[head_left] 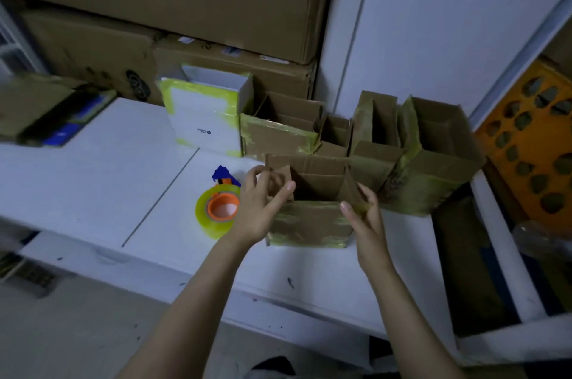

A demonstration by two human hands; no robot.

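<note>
Cardboard box [309, 224] sits open on the tabletop [93, 177]. The left hand [260, 208] curls its fingers [283, 193] round one flap [280, 180], and the right hand [368, 224] pinches the opposite edge, likely to fold it shut.

Two bare forearms reach up from the lower edge. The left hand [258, 208] curls its fingers over a cardboard box's [309, 224] upper left edge, thumb stretched out; the right hand [366, 224] pinches the upper right corner, thumb in front.
</note>
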